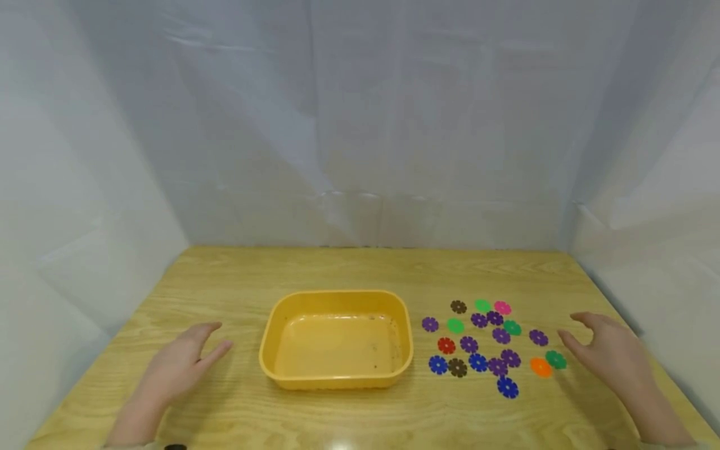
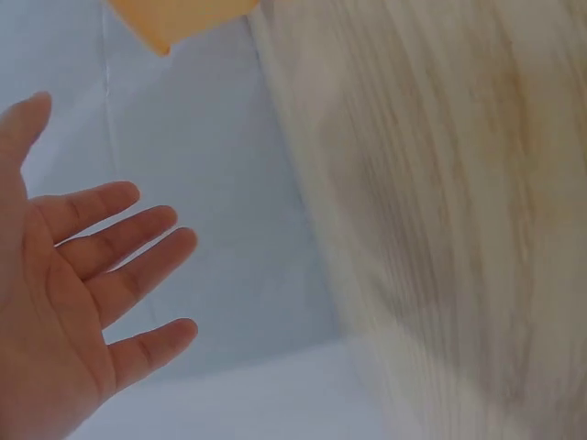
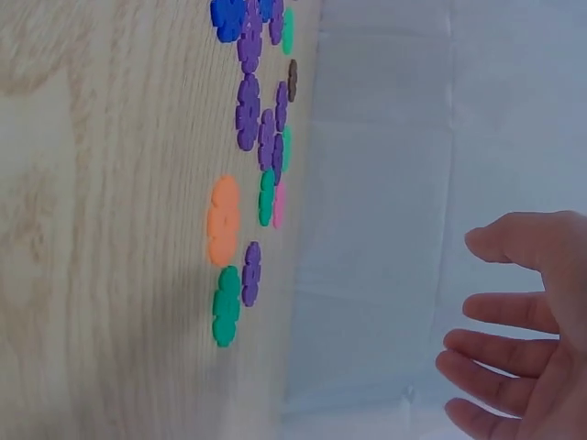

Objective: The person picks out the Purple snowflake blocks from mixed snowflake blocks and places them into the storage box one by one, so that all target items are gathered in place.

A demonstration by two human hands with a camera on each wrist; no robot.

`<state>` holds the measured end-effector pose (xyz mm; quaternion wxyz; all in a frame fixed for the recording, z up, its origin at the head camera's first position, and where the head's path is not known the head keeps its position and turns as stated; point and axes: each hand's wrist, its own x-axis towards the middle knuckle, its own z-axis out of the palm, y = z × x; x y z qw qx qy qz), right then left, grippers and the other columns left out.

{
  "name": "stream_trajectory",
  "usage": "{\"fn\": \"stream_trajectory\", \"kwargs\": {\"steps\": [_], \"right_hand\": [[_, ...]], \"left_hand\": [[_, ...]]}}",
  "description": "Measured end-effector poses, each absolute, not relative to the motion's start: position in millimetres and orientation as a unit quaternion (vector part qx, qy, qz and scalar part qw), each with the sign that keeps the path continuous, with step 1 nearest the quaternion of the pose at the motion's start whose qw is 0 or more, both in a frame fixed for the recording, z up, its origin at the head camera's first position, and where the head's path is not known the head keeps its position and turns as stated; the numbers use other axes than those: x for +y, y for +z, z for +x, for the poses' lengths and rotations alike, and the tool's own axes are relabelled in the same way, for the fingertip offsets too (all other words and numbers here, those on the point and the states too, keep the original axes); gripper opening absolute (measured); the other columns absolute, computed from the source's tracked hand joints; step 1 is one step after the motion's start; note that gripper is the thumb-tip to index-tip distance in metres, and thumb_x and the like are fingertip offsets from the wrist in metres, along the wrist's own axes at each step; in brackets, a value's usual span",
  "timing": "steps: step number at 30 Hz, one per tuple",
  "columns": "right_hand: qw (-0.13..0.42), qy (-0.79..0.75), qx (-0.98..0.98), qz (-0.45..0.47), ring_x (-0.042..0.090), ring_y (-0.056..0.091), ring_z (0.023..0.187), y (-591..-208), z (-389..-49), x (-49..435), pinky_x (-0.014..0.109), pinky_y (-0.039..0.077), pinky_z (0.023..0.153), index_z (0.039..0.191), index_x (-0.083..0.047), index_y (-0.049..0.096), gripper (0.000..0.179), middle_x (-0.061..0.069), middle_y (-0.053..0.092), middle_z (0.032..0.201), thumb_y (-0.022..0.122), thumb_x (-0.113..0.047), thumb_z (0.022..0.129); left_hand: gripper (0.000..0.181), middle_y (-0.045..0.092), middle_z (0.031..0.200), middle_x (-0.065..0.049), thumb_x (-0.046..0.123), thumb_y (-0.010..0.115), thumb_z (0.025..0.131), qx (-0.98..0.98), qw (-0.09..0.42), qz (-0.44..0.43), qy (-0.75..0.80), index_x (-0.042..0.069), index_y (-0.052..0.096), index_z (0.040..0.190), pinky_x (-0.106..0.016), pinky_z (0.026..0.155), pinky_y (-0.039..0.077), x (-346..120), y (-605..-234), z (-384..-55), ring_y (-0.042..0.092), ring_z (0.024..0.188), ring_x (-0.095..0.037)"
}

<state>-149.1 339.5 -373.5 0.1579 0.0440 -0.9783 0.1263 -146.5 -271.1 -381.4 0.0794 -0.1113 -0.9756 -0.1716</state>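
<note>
The flower-shaped discs (image 1: 469,344) are scattered on the table (image 1: 225,281) to the left of the right hand (image 1: 610,353), by which they are most closely flanked (a dark green disc (image 1: 555,359) is nearest). From the left hand (image 1: 177,365) they are separated by the yellow tub (image 1: 332,353), laid lengthwise left to right. Both hands are held wide, with 0 discs gripped.
</note>
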Motion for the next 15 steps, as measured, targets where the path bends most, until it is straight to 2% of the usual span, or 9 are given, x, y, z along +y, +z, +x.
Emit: {"fn": "stream_trajectory", "kwargs": {"steps": [3,9,15], "right_hand": [[0.144,0.157,-0.976,0.049,0.039,0.058,0.073,-376,-153,341,0.050,0.044,0.062,0.102,0.010,0.059,0.047,0.028,0.059,0.096,0.063,-0.032,0.080],[0.107,0.210,-0.971,0.050,0.043,0.055,0.083,-383,-162,344,0.050,0.045,0.067,0.103,0.011,0.058,0.046,0.029,0.059,0.098,0.061,-0.031,0.083],[0.073,0.245,-0.965,0.053,0.042,0.056,0.084,-393,-172,349,0.049,0.046,0.069,0.101,0.011,0.058,0.043,0.027,0.060,0.094,0.063,-0.027,0.082]], "left_hand": [[0.059,0.044,0.121,-0.031,0.038,0.049,0.089,-0.972,0.088,-0.130,-0.174,-0.011,0.044,0.121,-0.057,0.087,0.032,-264,-382,-149,0.041,0.109,-0.046],[0.066,0.036,0.129,-0.029,0.039,0.055,0.086,-0.962,0.111,-0.175,-0.178,-0.012,0.039,0.125,-0.055,0.092,0.028,-249,-386,-154,0.035,0.116,-0.044],[0.072,0.031,0.134,-0.027,0.039,0.058,0.083,-0.953,0.111,-0.220,-0.174,-0.013,0.035,0.127,-0.055,0.093,0.027,-234,-390,-158,0.031,0.119,-0.042]]}}
